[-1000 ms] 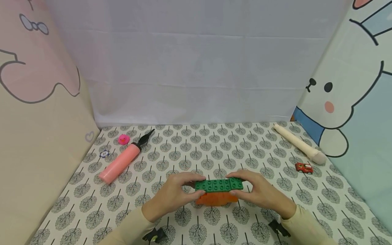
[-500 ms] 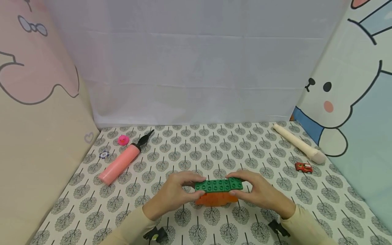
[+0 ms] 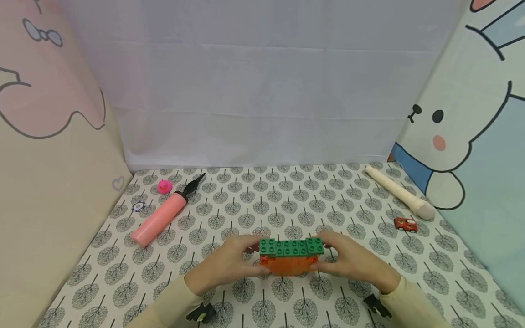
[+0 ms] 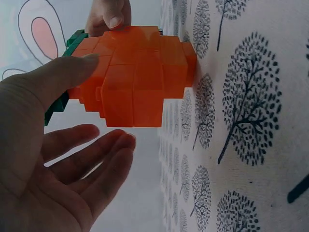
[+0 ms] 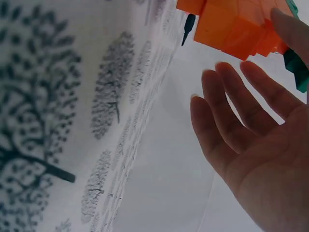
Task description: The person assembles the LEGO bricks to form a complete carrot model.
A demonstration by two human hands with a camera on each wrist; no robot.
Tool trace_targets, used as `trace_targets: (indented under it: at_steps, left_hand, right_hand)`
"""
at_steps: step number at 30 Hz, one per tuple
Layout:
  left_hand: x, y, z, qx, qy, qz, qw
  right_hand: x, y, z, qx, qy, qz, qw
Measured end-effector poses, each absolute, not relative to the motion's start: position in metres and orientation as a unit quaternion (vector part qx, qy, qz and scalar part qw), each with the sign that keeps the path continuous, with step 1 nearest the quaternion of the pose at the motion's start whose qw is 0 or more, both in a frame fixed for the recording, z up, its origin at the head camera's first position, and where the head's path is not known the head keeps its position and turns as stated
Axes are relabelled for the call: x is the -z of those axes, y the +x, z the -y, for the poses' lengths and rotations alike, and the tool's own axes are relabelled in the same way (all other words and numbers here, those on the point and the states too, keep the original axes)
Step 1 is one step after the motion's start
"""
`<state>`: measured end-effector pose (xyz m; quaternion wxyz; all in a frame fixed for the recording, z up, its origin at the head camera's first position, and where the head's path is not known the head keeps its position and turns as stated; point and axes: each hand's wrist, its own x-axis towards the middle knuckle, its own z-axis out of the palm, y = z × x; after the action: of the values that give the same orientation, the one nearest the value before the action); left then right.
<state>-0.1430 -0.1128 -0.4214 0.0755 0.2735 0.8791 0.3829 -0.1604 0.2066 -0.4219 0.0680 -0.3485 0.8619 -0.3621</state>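
A toy-brick model [image 3: 289, 265] stands on the patterned cloth, its stepped orange body topped by a row of green studded bricks [image 3: 292, 248]. My left hand [image 3: 229, 260] is at its left side and my right hand [image 3: 348, 257] at its right. In the left wrist view, the left thumb lies across the orange bricks [image 4: 135, 82], while the other fingers are spread apart from them. The right wrist view shows the right thumb [image 5: 292, 29] overlapping the orange side, fingers loose and clear of it. Whether either thumb touches is hard to tell.
At the left lie a pink hand pump [image 3: 160, 220] with a black nozzle, a pink rubber duck [image 3: 164, 187] and a poker chip [image 3: 138, 206]. On the right are a cream microphone-shaped object [image 3: 399, 193] and a red toy car [image 3: 405, 224]. Fabric walls enclose the table.
Both hands have let go of the green bricks on top. They have slid outward and slightly down beside the orange part, fingers loosening. The model stays almost where it was.
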Motion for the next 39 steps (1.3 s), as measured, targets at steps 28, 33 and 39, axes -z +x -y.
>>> trace_targets:
  at_steps: [28, 33, 39]
  left_hand:
    - [0.445, -0.18, 0.115, -0.384, 0.178, -0.901, 0.093]
    - [0.451, -0.184, 0.112, -0.377, 0.149, -0.91, 0.091]
    - [0.454, -0.182, 0.108, -0.37, 0.12, -0.918, 0.073]
  right_hand:
    - [0.436, -0.197, -0.192, 0.384, -0.217, -0.885, 0.148]
    - [0.439, -0.202, -0.185, 0.402, -0.176, -0.88, 0.182]
    - [0.441, -0.203, -0.178, 0.428, -0.114, -0.876, 0.189]
